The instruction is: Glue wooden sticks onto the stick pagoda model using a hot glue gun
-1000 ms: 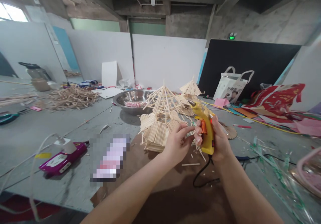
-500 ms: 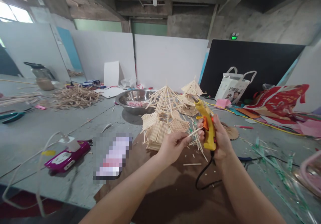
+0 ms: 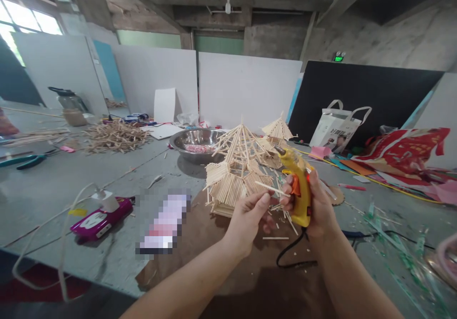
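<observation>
My right hand (image 3: 316, 204) is wrapped around a yellow hot glue gun (image 3: 303, 193) with an orange trigger, its nozzle pointing up and left. A thin wooden stick (image 3: 267, 187) reaches leftward from the fingertips of that hand. Just below the stick is my left hand (image 3: 248, 221), thumb raised and lower fingers loosely apart; whether its thumb touches the stick is hard to tell. Behind both hands stands a model pavilion (image 3: 228, 183) built of wooden sticks, with an open-ribbed pointed roof above a lower tier of close-set sticks.
A smaller stick model (image 3: 278, 129) stands behind. Left of the pavilion are a steel bowl (image 3: 182, 153), a phone (image 3: 164, 224), a purple power strip (image 3: 103, 221) with cable, and a stick pile (image 3: 116, 137). Brown sheeting (image 3: 200, 262) lies underneath; green clear strips (image 3: 396, 243) lie at right.
The stick has swung from pointing up-right out of my left fingers to pointing left from my right fingertips. My left fingers have loosened. The view has shifted slightly.
</observation>
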Tool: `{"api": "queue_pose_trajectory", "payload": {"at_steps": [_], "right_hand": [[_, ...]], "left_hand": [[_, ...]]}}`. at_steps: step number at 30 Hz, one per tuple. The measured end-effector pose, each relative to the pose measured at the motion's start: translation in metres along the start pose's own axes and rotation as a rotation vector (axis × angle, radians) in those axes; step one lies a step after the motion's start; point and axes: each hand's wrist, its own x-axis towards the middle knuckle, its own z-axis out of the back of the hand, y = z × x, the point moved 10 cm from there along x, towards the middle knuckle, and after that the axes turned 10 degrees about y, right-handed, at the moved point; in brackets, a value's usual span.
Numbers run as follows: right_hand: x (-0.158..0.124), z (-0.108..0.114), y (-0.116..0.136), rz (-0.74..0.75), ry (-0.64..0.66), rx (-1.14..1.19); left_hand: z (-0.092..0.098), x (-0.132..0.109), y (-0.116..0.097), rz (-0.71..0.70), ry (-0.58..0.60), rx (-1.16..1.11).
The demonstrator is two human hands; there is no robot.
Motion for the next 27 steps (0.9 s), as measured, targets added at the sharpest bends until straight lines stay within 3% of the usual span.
{"api": "queue_pose_trajectory", "payload": {"at_steps": [4, 7, 13, 19, 22, 27], "right_hand": [[-0.001, -0.011, -0.014, -0.028, 0.066, -0.041], [-0.001, -0.016, -0.022, -0.052, 0.089, -0.055], [-0.002, -0.01, -0.018, -0.067, 0.072, -0.049], [-0.002, -0.004, -0.003, 0.004, 0.094, -0.117], [-0.002, -0.002, -0.001, 0.015, 0.084, -0.158], [-0.002, -0.002, 0.003, 0.038, 0.07, -0.195]], "left_hand": [[-0.016, -0.003, -0.015, -0.077, 0.063, -0.195], [-0.011, -0.006, -0.022, -0.131, -0.001, -0.291], [0.036, -0.018, -0.066, -0.303, -0.17, -0.038], [0.101, -0.011, -0.099, -0.31, -0.356, 0.236], [0.113, -0.001, -0.097, -0.27, -0.377, 0.276], [0.111, 0.009, -0.091, -0.268, -0.369, 0.236]]}}
